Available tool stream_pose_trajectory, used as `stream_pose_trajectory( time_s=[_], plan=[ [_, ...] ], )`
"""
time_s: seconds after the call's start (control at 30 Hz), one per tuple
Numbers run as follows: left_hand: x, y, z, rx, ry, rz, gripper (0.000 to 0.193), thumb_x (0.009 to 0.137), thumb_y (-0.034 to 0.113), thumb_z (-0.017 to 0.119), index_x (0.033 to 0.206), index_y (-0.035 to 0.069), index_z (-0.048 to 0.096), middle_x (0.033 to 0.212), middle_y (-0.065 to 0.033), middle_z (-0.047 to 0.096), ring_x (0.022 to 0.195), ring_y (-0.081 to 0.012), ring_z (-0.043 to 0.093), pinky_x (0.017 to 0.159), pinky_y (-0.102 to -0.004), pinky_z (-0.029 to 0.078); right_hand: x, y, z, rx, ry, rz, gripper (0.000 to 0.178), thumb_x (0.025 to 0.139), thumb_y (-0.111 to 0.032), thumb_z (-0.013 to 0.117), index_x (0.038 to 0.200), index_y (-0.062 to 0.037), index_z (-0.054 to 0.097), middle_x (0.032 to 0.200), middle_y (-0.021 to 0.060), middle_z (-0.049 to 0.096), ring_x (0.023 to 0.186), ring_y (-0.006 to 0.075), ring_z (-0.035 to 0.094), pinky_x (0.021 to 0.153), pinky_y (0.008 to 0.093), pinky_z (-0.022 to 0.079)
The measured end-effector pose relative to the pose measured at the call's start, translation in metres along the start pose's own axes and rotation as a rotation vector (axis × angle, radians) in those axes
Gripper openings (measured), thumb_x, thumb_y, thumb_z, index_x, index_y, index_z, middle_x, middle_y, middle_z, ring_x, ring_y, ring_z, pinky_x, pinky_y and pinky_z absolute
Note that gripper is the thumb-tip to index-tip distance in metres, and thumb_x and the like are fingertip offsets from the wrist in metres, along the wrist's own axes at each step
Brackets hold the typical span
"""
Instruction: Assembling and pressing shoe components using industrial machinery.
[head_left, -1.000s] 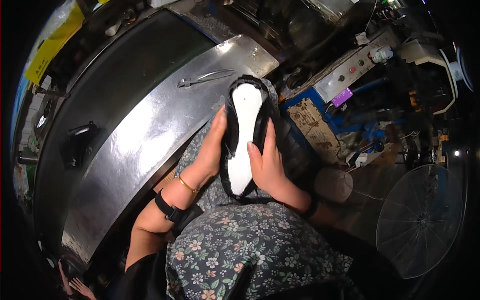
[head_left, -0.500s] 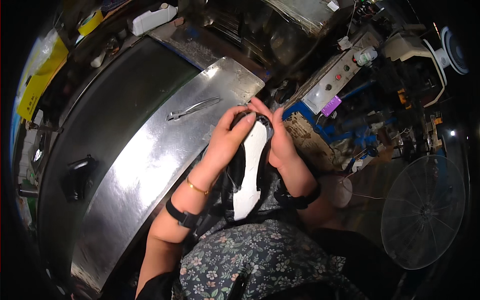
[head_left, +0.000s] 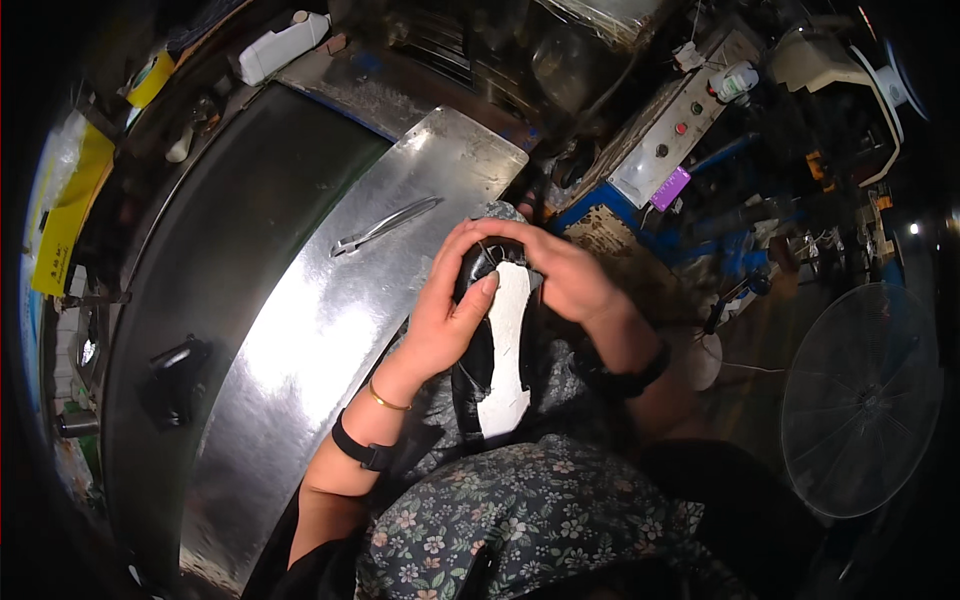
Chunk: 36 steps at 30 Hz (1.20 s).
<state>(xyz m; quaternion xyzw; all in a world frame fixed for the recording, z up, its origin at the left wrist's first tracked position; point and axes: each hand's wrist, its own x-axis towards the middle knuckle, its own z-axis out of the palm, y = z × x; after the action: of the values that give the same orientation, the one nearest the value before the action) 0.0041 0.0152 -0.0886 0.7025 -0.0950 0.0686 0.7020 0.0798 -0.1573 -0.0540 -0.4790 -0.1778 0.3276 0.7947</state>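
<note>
A black shoe upper with a white insole (head_left: 508,335) on its upturned underside rests against my floral-clothed lap, its toe end pointing away from me. My left hand (head_left: 445,315) grips the toe end from the left, thumb lying on the insole's edge. From the right, my right hand (head_left: 575,275) curls over the tip of the toe, its fingers meeting those of the left. The right thumb is hidden. A pair of metal pliers (head_left: 385,228) lies on the shiny metal sheet (head_left: 290,320) to the left, apart from both hands.
Beyond the metal sheet runs a dark conveyor belt (head_left: 240,210) carrying another black shoe (head_left: 173,378). A machine control box with buttons (head_left: 680,128) stands at the far right. A round fan guard (head_left: 862,400) is at right, and a white plastic jug (head_left: 283,48) at far left.
My right hand has swung from the shoe's right side to over its toe, fingers now curled. My left thumb has moved down onto the insole's edge. The whole view has shifted slightly.
</note>
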Motion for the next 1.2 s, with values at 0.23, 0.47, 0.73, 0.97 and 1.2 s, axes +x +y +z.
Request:
stream_pose_trajectory(
  time_s=[0.23, 0.47, 0.73, 0.97, 1.2],
  plan=[
    [-0.003, -0.003, -0.018, -0.163, -0.116, -0.107, 0.079, 0.081, 0.023, 0.08, 0.146, 0.008, 0.038, 0.148, -0.0154, 0.042, 0.143, -0.0265, 0.034, 0.117, -0.0387, 0.026, -0.011, 0.009, 0.023, -0.589, 0.155, -0.123, 0.038, 0.101, -0.005, 0.045, 0.138, -0.0007, 0.05, 0.139, 0.0096, 0.053, 0.133, 0.0208, 0.046, 0.114, 0.0337, 0.033],
    [0.006, 0.041, 0.003, -0.075, -0.04, -0.295, 0.086, 0.073, 0.021, 0.085, 0.145, 0.006, 0.04, 0.14, -0.0107, 0.049, 0.13, -0.021, 0.047, 0.112, -0.0361, 0.035, -0.024, 0.003, -0.001, -0.412, -0.082, -0.117, 0.058, 0.092, -0.004, 0.059, 0.146, 0.0001, 0.04, 0.149, 0.0122, 0.044, 0.14, 0.0215, 0.038, 0.116, 0.0359, 0.03],
    [-0.005, 0.098, 0.028, 0.359, -0.525, 0.329, 0.071, 0.073, 0.032, 0.084, 0.133, 0.006, 0.057, 0.142, -0.0317, 0.046, 0.133, -0.0445, 0.046, 0.109, -0.0457, 0.041, -0.139, -0.116, -0.022, -0.152, 0.04, 0.511, 0.075, 0.081, -0.031, 0.076, 0.139, 0.004, 0.044, 0.13, 0.0095, 0.06, 0.115, 0.0186, 0.058, 0.102, 0.0336, 0.044],
    [0.065, -0.092, -0.063, 1.326, -0.01, -0.137, 0.068, 0.079, 0.034, 0.076, 0.136, 0.004, 0.051, 0.143, -0.0236, 0.046, 0.13, -0.0516, 0.04, 0.111, -0.0564, 0.031, -0.221, -0.012, -0.08, 0.349, 0.382, 0.38, 0.054, 0.09, -0.03, 0.067, 0.131, 0.0011, 0.053, 0.123, 0.0118, 0.063, 0.114, 0.0209, 0.061, 0.099, 0.0343, 0.046],
    [0.043, -0.155, -0.078, 1.178, 0.119, 0.168, 0.036, 0.083, 0.02, 0.065, 0.115, 0.006, 0.063, 0.127, -0.0163, 0.056, 0.117, -0.0345, 0.052, 0.098, -0.0466, 0.042, -0.13, 0.076, -0.101, 0.572, 0.484, -0.07, 0.041, 0.098, -0.032, 0.057, 0.126, -0.0017, 0.06, 0.12, 0.0131, 0.066, 0.115, 0.0236, 0.062, 0.1, 0.037, 0.048]
  ],
)
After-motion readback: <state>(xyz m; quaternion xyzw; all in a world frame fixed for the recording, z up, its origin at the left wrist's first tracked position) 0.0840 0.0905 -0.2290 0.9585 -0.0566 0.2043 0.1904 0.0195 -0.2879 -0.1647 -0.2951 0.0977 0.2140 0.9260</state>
